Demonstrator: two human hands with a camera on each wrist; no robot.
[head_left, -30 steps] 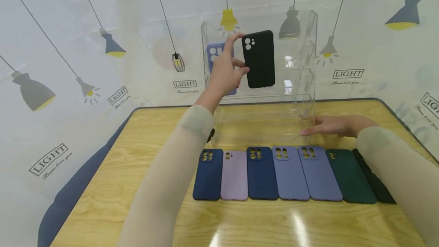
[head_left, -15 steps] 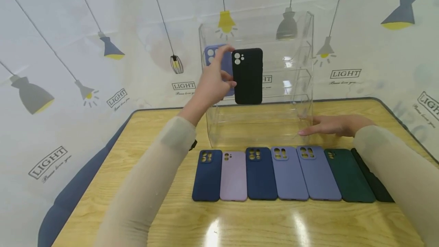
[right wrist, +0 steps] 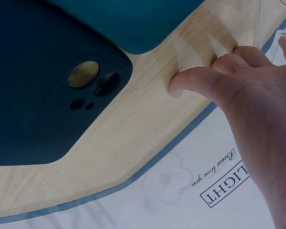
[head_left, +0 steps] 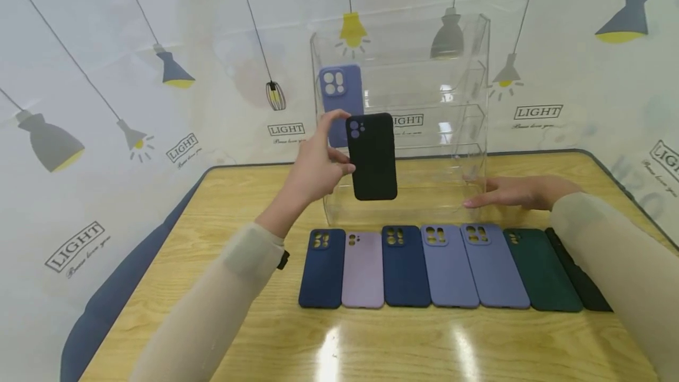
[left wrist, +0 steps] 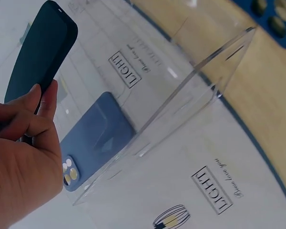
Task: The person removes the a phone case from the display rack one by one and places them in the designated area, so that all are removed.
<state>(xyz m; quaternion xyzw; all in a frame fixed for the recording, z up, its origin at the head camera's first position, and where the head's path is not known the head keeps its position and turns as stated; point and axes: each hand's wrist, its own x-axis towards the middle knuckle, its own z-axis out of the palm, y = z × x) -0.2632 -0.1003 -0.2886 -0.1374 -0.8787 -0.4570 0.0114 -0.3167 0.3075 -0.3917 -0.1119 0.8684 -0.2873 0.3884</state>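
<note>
My left hand (head_left: 326, 158) pinches a black phone case (head_left: 373, 158) by its left edge and holds it upright in the air, in front of the lower part of a clear acrylic shelf stand (head_left: 456, 75). In the left wrist view the black case (left wrist: 38, 57) rises above my fingers (left wrist: 38, 102). A periwinkle case (head_left: 341, 90) leans on the stand's upper left shelf, also seen as the blue case (left wrist: 97, 138). My right hand (head_left: 504, 193) lies flat on the table with straight fingers touching the stand's right front corner.
Several phone cases lie in a row along the wooden table (head_left: 212, 264): navy (head_left: 322, 270), lilac (head_left: 363, 270), navy (head_left: 405, 267), two periwinkle (head_left: 472, 267), dark green (head_left: 541, 270) and black (head_left: 580, 282). A lamp-printed backdrop (head_left: 159, 46) hangs behind.
My left hand has brought the black case down and leftwards, from the stand's top shelf level to in front of its lower shelves. The right hand has stayed put.
</note>
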